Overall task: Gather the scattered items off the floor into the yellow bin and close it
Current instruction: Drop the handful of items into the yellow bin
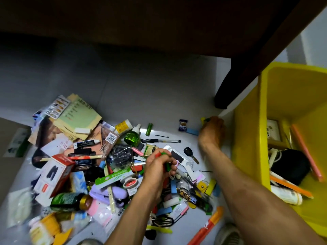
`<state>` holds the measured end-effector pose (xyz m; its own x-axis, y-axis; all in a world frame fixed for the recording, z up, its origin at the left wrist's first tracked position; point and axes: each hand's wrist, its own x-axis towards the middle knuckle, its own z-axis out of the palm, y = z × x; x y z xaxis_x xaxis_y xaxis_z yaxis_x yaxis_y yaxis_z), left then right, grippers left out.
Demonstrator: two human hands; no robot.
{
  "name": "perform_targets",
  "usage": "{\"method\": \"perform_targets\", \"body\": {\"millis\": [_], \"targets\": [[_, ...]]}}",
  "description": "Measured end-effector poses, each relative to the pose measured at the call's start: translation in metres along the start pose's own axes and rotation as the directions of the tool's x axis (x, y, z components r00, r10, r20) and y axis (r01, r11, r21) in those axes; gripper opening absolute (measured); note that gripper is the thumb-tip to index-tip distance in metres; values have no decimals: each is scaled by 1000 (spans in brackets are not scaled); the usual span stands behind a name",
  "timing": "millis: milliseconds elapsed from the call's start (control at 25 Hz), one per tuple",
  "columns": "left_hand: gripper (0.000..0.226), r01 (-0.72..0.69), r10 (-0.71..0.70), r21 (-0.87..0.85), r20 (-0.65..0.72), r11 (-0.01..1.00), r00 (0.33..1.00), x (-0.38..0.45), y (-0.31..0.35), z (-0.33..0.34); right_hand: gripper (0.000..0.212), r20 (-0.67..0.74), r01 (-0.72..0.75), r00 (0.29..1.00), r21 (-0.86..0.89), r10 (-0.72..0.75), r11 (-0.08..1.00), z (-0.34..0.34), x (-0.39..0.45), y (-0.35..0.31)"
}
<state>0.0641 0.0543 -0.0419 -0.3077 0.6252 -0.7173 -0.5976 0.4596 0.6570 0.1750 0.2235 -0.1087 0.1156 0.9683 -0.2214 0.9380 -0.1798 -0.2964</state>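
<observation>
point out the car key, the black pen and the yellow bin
car key [188,150]: head view, on its black head
black pen [160,141]: head view, mid-barrel
yellow bin [247,138]: head view, left outer wall

Yellow bin [247,138] cut off right; pile's [44,227] lower-left items blurred.

Dim top, blurred fisheye edges

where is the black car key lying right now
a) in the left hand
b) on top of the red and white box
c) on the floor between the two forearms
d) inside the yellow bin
c: the black car key lies on the bare floor, between the left hand and the right forearm, outside the yellow bin.
</observation>
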Motion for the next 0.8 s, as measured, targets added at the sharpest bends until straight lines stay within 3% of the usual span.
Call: {"method": "perform_targets", "body": {"millis": [120, 240, 320, 400, 480, 520, 560, 600, 640, 680, 720, 800], "targets": [[27, 12, -12, -5, -40, 1000, 999, 2, 3, -13, 31, 90, 128, 989, -182, -113, 975, 8, 3, -2], [25, 3, -3, -6, -66, 1000, 998, 10, 7, -20, 24, 19, 107, 994, -16, -107, 994, 12, -3, -6], [22, -10, 10, -3, -68, 1000, 998, 16, 9, -19, 27, -10, 196, 981, 24, -196, 980, 11, -16, -6], [21, -15, 16, 9, -67, 1000, 998, 17, 6, -17, 44, 88, 376, 926, -197, -366, 905, 16, -31, 1], [21, -2, 3, 22, -41, 1000, 999, 12, 4, -13, 55, 184, 469, 883, -327, -432, 821, 21, -34, 8], [20, 4, -3, 27, -31, 1000, 1000, 8, 3, -10, 46, 197, 460, 887, -294, -418, 838, 22, -32, 8], [19, 4, -3, 25, -39, 1000, 999, 3, 4, -9, 32, 220, 381, 912, -143, -346, 913, 16, -34, 1], [17, 4, -3, 15, -49, 1000, 999, -3, 7, -6, 20, 274, 198, 935, 120, -224, 973, 8, -37, -7], [13, 9, -9, -11, -56, 1000, 998, -9, 12, -1, 14, 402, -62, 908, 405, -116, 912, -3, -46, -13], [11, 15, -19, -63, -51, 998, 999, -16, 17, 6, 12, 513, -287, 852, 625, -105, 726, -16, -60, -16], [18, 20, -23, -132, -25, 991, 999, -24, 22, 16, 11, 561, -420, 813, 748, -152, 514, -32, -77, -15], [37, 15, 1, -254, 64, 967, 998, -41, 35, 42, 11, 519, -510, 811, 853, -268, 110, -72, -108, -5]]}}
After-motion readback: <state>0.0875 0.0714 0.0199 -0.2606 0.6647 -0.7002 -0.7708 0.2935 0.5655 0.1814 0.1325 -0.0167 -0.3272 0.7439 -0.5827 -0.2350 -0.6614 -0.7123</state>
